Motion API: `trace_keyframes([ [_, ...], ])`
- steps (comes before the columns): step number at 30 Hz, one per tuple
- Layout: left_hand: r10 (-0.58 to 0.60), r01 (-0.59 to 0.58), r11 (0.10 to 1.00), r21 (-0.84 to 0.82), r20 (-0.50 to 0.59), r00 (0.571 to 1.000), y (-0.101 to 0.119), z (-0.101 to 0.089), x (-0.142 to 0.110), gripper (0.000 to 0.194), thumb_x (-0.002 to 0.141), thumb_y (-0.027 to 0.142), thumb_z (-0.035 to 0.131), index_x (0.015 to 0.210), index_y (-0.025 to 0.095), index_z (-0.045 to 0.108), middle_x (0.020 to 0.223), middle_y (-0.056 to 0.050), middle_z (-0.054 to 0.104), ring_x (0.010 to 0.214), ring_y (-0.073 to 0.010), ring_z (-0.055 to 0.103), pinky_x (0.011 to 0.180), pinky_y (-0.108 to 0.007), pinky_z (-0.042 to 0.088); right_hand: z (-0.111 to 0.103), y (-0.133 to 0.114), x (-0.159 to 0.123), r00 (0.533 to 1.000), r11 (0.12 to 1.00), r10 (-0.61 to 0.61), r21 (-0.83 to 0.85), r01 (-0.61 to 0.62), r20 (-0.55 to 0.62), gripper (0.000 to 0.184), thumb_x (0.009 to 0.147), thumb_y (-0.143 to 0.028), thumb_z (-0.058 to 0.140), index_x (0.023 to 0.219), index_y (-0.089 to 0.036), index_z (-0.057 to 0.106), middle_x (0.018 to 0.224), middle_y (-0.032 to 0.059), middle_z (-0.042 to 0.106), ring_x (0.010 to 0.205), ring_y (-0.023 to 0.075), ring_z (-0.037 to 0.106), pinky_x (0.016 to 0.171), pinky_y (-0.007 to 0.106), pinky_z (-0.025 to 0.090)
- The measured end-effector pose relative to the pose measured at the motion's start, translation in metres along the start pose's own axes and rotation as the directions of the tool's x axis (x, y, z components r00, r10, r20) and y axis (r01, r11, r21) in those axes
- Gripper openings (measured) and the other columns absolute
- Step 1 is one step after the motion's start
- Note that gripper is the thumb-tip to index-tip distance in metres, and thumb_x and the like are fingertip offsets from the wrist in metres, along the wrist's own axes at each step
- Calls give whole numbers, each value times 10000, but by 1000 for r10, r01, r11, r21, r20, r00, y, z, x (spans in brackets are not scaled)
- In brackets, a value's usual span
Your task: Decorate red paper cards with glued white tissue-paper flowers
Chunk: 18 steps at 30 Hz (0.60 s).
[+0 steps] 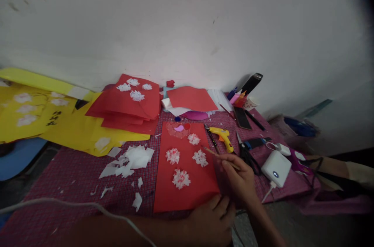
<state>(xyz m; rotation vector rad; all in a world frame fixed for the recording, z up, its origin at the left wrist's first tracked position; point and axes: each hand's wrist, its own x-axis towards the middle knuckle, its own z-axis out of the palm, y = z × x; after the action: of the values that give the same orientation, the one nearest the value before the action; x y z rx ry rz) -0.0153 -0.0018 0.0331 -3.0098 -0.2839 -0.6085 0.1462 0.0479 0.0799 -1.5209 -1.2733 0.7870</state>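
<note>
Worn on the head, the lone camera looks forward and steeply down.

brush tip [203,147]: blurry | yel. sheet [7,122]: cut @ L edge | R forearm [264,219]: cut @ btm

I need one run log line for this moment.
Right hand: holds brush; left hand: at red sheet's lower edge; on sheet: four paper flowers; beside sheet: glue gun
</note>
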Motion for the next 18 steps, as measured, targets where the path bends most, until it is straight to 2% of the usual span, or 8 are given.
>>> trace_keyframes([
  [6, 10, -10, 1000, 20, 16, 1000, -1, -7, 1, 384, 1008, 311, 399, 1182, 176, 713, 1404, -156, 566, 1280, -337, 539, 1082, -479, 349, -1, 17, -14, 998, 998, -31, -53, 34, 54, 210, 901, -365, 617, 1002, -217, 727, 880, 51, 745, 741, 193, 683, 698, 290, 548],
  [18, 12, -12, 1000, -19, 28, 1000, -2, -5, 0, 343, 992, 313, 460, 1175, 178, 715, 1429, -162, 544, 1281, -348, 533, 1079, -497, 350, -2, 16, -20, 999, 999, -22, -50, 20, -29, 222, 888, -374, 632, 989, -201, 727, 812, 53, 732, 669, 183, 654, 621, 276, 536],
])
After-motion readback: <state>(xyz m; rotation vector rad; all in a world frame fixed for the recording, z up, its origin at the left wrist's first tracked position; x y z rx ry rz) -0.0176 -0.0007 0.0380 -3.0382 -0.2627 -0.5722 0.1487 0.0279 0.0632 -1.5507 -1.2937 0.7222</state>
